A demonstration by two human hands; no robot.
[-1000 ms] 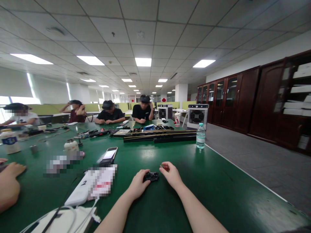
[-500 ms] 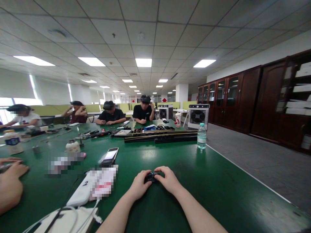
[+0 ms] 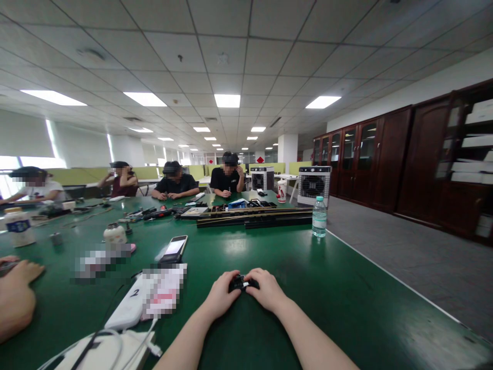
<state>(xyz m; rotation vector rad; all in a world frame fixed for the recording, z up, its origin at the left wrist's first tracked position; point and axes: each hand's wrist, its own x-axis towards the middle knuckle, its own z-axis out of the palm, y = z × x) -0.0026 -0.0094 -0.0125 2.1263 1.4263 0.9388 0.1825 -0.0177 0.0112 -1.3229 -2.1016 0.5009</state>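
Note:
A small black device [image 3: 239,283] lies low over the green table, between my two hands; its exact kind is too small to make out. My left hand [image 3: 222,293] is closed around its left end, thumb in front and fingers behind. On the right end, my right hand [image 3: 266,289] grips it between thumb and fingers. A small light patch shows on the device beside the right thumb. The fingers cover both of its ends.
To the left lie a white power bank [image 3: 125,303], a phone [image 3: 176,246] and a white box with cables [image 3: 115,349]. A water bottle [image 3: 319,217] stands near the right edge. Long black bars [image 3: 254,218] lie across the back. Another person's hand [image 3: 19,288] rests at far left.
My right hand, apart from the black device and pinching something tiny one second ago, has moved left onto its right end. My left hand has stayed on the device.

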